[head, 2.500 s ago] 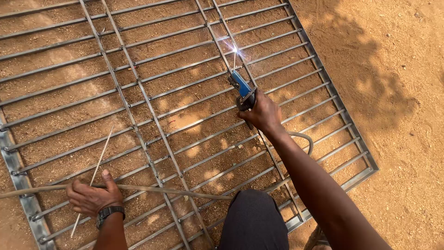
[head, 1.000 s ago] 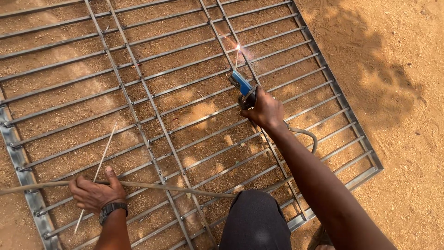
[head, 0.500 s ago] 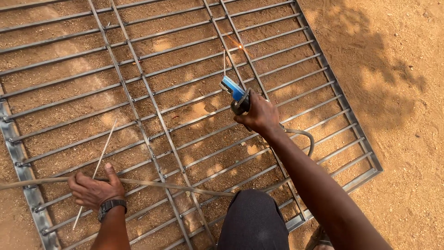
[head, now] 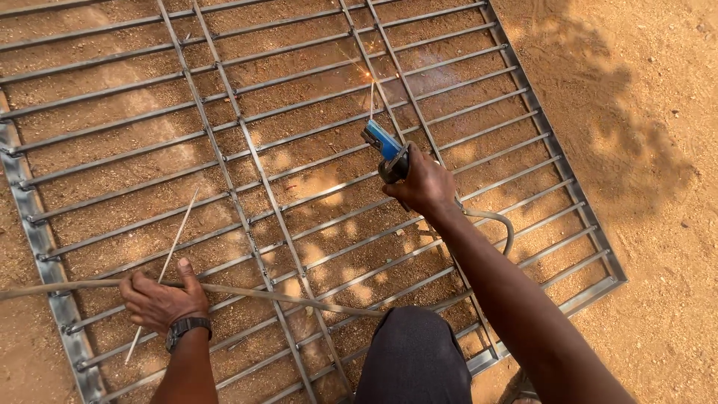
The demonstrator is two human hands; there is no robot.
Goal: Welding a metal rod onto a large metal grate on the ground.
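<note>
A large steel bar grille [head: 112, 142] lies flat on sandy ground. My right hand [head: 422, 183] grips a blue-tipped electrode holder [head: 385, 146]; its thin welding rod [head: 372, 93] touches a bar joint, where small sparks show. A grey cable [head: 493, 224] loops from the holder back under my forearm. My left hand [head: 161, 299], with a dark watch on the wrist, rests on the grille at lower left and holds a thin spare rod [head: 168, 262] that slants up across the bars. A second cable [head: 269, 295] runs under that hand.
My dark-trousered knee [head: 415, 355] rests at the grille's near edge. Bare sandy ground [head: 658, 150] with leaf shadows lies to the right. The frame's left side rail [head: 45, 254] runs down the left edge.
My right hand with the holder has shifted left along the grille to another joint, where the rod sparks again. The left hand has stayed put.
</note>
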